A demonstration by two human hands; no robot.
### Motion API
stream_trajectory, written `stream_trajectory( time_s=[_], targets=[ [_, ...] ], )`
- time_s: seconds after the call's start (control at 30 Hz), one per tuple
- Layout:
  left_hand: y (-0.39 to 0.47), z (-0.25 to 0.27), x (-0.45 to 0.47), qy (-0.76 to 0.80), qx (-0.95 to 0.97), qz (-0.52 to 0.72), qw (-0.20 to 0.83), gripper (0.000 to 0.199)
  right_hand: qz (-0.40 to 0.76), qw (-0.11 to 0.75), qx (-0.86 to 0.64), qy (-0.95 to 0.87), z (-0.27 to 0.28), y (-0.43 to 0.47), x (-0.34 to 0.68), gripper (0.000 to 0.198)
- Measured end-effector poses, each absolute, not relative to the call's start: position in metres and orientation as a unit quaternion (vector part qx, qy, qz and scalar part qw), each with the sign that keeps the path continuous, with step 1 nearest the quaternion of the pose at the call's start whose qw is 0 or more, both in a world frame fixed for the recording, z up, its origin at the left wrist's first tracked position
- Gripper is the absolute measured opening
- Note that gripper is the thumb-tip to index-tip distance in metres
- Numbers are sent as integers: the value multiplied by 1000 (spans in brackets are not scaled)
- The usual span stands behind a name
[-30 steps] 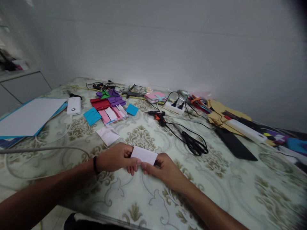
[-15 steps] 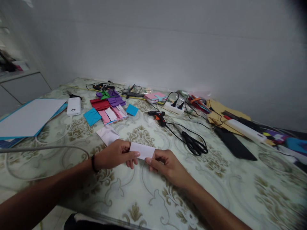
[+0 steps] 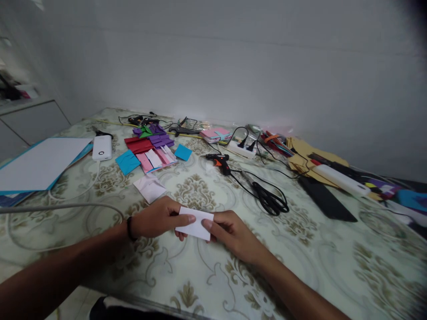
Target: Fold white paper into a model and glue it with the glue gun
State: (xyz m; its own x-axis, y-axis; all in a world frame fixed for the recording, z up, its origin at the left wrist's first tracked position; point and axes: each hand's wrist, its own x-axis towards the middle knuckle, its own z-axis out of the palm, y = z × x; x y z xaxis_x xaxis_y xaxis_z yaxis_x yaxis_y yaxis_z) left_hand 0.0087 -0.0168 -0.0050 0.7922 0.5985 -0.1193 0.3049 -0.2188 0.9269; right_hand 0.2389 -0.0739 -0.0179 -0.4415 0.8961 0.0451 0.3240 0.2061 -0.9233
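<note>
A small white piece of paper (image 3: 196,228) is held between my two hands above the patterned tablecloth. My left hand (image 3: 160,217) pinches its left end, thumb on top and fingers beneath. At the right end, my right hand (image 3: 233,233) grips it the same way, its thumb pointing toward the left one. Just beyond my left hand lies a creased pale paper piece (image 3: 150,187). Farther back are a flat blue paper square (image 3: 183,152), a creased blue paper (image 3: 128,162) and several folded pink, red and purple papers (image 3: 138,145).
A glue gun (image 3: 218,163) with a coiled black cord (image 3: 270,200) lies beyond my right hand, near a white power strip (image 3: 242,150). A white power bank (image 3: 102,148), scissors (image 3: 100,132) and large paper sheets (image 3: 43,162) are at left. A black flat object (image 3: 327,200) lies right.
The white paper has tilted so more of its face shows, and it sits slightly lower. My right thumb has moved from its lower edge onto its face.
</note>
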Motion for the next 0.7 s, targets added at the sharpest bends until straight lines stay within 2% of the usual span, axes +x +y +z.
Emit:
stream_trajectory(
  time_s=[0.17,0.33,0.5,0.7],
  targets=[
    [-17,-5,9,293,779,130,538,47,458,333,-410,-715,-20,-72,239,53],
    [-19,-5,10,283,746,133,588,32,445,356,-432,-699,-22,-73,239,56],
    [-20,-4,10,297,755,129,570,24,462,347,-426,-696,-21,-73,238,55],
    [-16,-4,7,328,714,226,575,36,480,298,-422,-709,-21,-75,236,50]
  ],
)
